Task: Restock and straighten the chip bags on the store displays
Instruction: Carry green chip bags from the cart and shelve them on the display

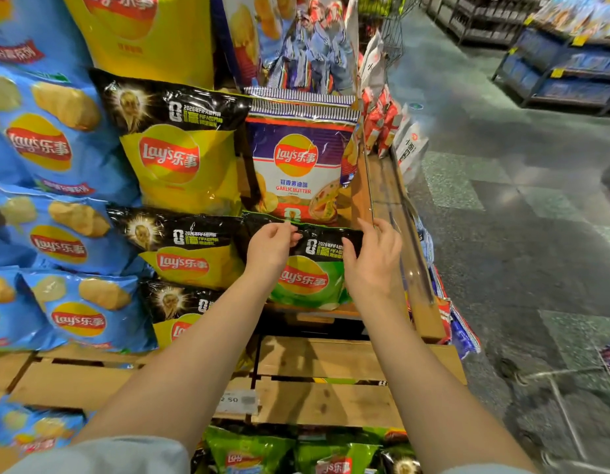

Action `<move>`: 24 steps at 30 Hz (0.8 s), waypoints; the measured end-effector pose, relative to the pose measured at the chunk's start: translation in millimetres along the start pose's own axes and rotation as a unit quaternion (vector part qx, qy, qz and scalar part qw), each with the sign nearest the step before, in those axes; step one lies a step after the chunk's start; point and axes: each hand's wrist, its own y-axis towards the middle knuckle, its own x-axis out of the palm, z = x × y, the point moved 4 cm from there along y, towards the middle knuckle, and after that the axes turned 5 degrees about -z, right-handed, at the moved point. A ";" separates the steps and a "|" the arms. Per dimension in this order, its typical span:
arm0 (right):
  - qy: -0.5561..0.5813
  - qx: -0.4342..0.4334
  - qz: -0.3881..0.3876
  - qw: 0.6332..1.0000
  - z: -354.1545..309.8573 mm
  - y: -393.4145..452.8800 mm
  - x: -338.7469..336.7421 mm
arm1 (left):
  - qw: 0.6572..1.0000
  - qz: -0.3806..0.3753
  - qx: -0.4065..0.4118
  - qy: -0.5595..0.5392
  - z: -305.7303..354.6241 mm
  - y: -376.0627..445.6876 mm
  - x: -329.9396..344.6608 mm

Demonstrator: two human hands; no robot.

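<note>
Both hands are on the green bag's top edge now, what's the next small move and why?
Probably ease the green bag back and stand it upright under the garlic butter bag. The left hand and right hand pinch its black top strip, and it leans forward on the wooden shelf, out of line with its neighbours.

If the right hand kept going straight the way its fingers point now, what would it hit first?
The right hand already pinches the green bag's black top edge. Its fingers point up and away, so likely the garlic butter bag standing just behind, though depth is unclear.
</note>
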 end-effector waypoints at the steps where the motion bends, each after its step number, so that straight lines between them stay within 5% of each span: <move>1: -0.004 0.012 0.006 1.000 0.4 -3.7 0.3 | 1.000 -0.002 0.006 0.014 -1.4 -3.7 0.1; 7: -0.014 -0.040 -0.002 0.999 -4.5 -24.6 14.8 | 0.992 -0.016 0.066 0.107 -15.8 -22.1 -2.7; 12: -0.083 -0.017 -0.169 0.982 -4.6 -24.0 21.6 | 0.969 -0.045 0.096 0.222 -17.8 -29.4 -3.4; 17: 0.013 0.037 -0.112 0.993 4.0 -49.4 15.7 | 0.946 0.023 0.135 0.294 -32.9 -39.9 -9.9; 24: 0.025 0.109 -0.168 0.979 17.8 -70.7 20.4 | 0.954 0.030 0.089 0.284 -58.8 -49.6 -12.3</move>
